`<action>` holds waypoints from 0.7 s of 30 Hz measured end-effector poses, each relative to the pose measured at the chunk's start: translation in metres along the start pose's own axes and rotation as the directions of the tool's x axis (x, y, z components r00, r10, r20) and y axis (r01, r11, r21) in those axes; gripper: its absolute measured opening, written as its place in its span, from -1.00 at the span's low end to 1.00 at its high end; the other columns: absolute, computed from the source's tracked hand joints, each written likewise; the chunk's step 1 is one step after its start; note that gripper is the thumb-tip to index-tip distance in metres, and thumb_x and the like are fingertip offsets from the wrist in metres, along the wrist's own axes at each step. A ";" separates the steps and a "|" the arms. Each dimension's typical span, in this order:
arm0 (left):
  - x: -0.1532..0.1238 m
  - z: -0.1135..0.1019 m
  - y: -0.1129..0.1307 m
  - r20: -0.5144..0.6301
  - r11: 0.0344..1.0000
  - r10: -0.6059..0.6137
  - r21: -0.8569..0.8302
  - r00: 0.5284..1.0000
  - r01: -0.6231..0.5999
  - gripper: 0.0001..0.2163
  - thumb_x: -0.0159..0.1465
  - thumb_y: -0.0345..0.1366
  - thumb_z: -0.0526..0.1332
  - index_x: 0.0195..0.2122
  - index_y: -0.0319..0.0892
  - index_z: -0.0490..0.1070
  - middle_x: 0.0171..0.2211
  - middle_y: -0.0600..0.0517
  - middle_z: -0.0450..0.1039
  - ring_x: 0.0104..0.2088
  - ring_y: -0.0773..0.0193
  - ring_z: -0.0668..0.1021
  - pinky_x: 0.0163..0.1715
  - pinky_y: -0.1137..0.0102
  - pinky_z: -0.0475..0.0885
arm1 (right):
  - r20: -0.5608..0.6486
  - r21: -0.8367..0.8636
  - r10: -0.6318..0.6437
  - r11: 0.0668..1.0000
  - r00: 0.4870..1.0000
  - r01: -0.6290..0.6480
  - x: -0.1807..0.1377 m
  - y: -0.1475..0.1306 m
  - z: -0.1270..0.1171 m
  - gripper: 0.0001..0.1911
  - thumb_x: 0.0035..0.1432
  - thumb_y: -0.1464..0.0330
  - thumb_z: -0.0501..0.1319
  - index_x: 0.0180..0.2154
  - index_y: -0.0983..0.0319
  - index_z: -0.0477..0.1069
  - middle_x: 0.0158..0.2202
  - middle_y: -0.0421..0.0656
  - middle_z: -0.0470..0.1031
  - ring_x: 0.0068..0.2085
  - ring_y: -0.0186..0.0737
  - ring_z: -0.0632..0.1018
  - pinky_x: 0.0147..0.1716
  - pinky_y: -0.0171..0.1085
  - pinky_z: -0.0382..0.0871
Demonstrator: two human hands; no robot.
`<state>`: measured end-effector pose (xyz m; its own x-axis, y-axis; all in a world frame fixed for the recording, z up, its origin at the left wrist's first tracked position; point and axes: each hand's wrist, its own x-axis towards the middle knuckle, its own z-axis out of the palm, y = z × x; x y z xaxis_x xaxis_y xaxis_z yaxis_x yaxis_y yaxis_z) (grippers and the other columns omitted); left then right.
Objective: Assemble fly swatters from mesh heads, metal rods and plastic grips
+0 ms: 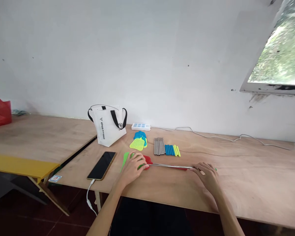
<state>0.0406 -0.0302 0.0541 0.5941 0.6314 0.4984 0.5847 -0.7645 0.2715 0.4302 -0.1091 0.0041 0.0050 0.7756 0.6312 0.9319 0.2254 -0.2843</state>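
Note:
A fly swatter with a thin metal rod (170, 166) lies lengthwise between my hands, low over the table. My left hand (134, 167) is closed on its green head (125, 159), most of which the fingers cover. At the other end my right hand (207, 175) grips the rod's end, and a green tip (215, 169) peeks out beyond the fingers. Just behind and under the rod is a red fly swatter (147, 159), partly hidden. Farther back are loose blue mesh heads (140, 135), yellow mesh heads (137, 143), several metal rods (159, 146), blue handles (169, 150) and yellow handles (177, 150).
To the left a phone (102, 165) lies with a white cable (88, 196) hanging over the table's front edge. Behind it stands a white bag (108, 127) with black straps. A power strip (141, 126) sits by the wall. Another table (39, 137) adjoins at left.

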 end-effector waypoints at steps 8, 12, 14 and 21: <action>0.002 0.004 0.011 -0.110 0.998 0.048 -0.029 0.993 -0.052 -0.72 0.46 -0.16 0.17 -0.38 -0.11 0.48 -0.34 0.07 0.58 -0.14 0.17 0.52 0.06 0.15 0.25 | 0.067 0.062 -0.060 0.997 0.996 0.055 0.001 -0.003 -0.006 -0.50 0.42 -0.01 0.00 -0.33 0.09 0.57 -0.39 -0.18 0.58 -0.33 -0.21 0.57 -0.18 -0.20 0.33; 0.002 0.011 0.015 -0.128 0.994 0.092 -0.043 0.987 -0.098 -0.74 0.46 -0.19 0.19 -0.36 -0.12 0.50 -0.35 0.09 0.59 -0.18 0.20 0.54 0.03 0.16 0.26 | 0.108 0.076 -0.083 0.994 0.991 0.075 0.004 -0.022 -0.004 -0.53 0.45 0.04 0.00 -0.28 0.07 0.59 -0.41 -0.19 0.56 -0.37 -0.22 0.54 -0.22 -0.22 0.31; 0.003 0.020 0.024 -0.120 0.989 0.133 -0.046 0.984 -0.139 -0.77 0.46 -0.22 0.19 -0.34 -0.12 0.52 -0.34 0.09 0.59 -0.19 0.22 0.54 0.03 0.17 0.27 | 0.128 0.107 -0.127 0.988 0.984 0.113 0.006 -0.043 0.002 -0.55 0.46 0.07 0.00 -0.23 0.06 0.61 -0.35 -0.18 0.60 -0.32 -0.21 0.56 -0.22 -0.23 0.30; 0.003 0.034 0.042 -0.113 0.983 0.159 -0.077 0.981 -0.168 -0.76 0.47 -0.25 0.17 -0.32 -0.13 0.55 -0.34 0.06 0.59 -0.20 0.21 0.53 -0.04 0.21 0.33 | 0.028 0.061 -0.220 0.974 0.975 0.218 0.008 -0.107 0.027 -0.53 0.48 0.12 -0.02 -0.26 0.10 0.61 -0.35 -0.16 0.61 -0.33 -0.22 0.55 -0.25 -0.25 0.22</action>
<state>0.0858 -0.0556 0.0390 0.6128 0.4833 0.6253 0.4328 -0.8672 0.2462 0.3208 -0.1109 0.0201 -0.2104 0.7233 0.6577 0.8868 0.4244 -0.1830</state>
